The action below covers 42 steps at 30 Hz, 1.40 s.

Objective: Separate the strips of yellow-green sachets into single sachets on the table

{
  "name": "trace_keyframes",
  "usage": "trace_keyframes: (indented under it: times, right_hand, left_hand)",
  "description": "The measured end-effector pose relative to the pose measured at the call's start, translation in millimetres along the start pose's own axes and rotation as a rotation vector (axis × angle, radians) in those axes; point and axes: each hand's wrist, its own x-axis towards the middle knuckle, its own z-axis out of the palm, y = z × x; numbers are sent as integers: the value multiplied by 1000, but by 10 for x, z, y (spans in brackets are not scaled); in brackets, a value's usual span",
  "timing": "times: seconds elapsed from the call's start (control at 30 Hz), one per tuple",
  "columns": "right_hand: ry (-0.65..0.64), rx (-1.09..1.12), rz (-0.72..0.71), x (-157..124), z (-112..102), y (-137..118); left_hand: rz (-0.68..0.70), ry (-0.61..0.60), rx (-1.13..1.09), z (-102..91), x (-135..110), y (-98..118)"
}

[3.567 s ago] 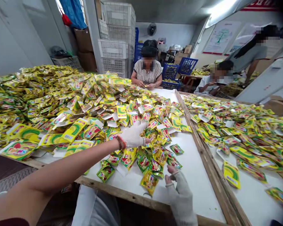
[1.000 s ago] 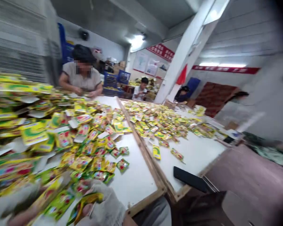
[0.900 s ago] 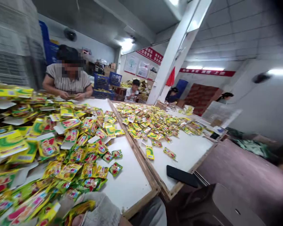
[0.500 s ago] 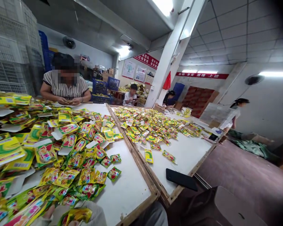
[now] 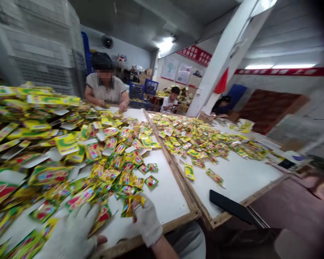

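With 12 o'clock straight ahead, both white-gloved hands are working at 6 o'clock, along the near edge of the worktop (image 5: pixel 167 201). The right hand (image 5: pixel 148 220) is pinching a yellow sachet (image 5: pixel 132 205), its fingers (image 5: pixel 140 212) nearly closed on the sachet's lower edge. The left hand (image 5: pixel 70 230) is resting open at 7 o'clock, fingers spread over loose sachets (image 5: pixel 110 172) and apparently gripping none.

The sachets are lying in an overlapping heap from 9 to 12 o'clock, thinning towards a wooden rail (image 5: pixel 175 169) at 1 o'clock. Each appears light, soft and slick-faced, so it is likely to slide against its neighbours. The flat sealed edge looks like the best place to take hold, between finger and thumb.

Beyond the rail, a second heap (image 5: pixel 197 142) is lying at 2 o'clock. A black phone (image 5: pixel 230 207) is resting at 3 o'clock. A co-worker (image 5: pixel 105 84) is sitting at 12 o'clock, working at the heap's far end.
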Motion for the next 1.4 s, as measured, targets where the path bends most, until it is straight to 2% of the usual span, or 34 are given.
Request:
trace_keyframes:
  times: [0.13,0.3,0.4,0.53,0.7,0.8,0.83,0.9,0.97,1.07,1.13,1.3,1.4]
  right_hand:
    - [65,-167,-40,-4,-100,71]
    - [4,-51,-8,-39,-50,4]
    - [-65,-140,-33,-69,-23,-68]
    - [-195,-333,-74,-39,-94,-96]
    - [-416,-598,-167,32,-125,-189]
    - [-343,-709,-222,32,-51,-249]
    - [-327,-688,-183,24,-30,-258]
    - [-378,-595,-60,2,-14,-257]
    - [-404,-579,-18,-16,-29,-238]
    - [-296,-715,-165,-17,-65,-215]
    - [-294,-756,-211,-4,-77,-223]
    - [-530,-679,9,7,-53,-242]
    - [-562,-610,91,-20,-24,-221]
  left_hand:
    - [-36,-22,0,-217,-124,210]
    - [-95,-25,-208,-310,-191,277]
    - [-82,-4,-294,-288,-227,278]
    - [-19,38,-340,-271,-236,243]
    - [112,-5,-316,-281,-246,268]
    - [89,28,-280,-256,-250,310]
    - [67,41,-278,-250,-248,317]
    - [40,53,-283,-249,-241,321]
    - [49,47,-285,-266,-234,324]
    - [77,55,-275,-289,-231,349]
    - [85,73,-282,-285,-237,366]
    - [142,109,-305,-218,-267,353]
    - [190,112,-306,-194,-276,346]
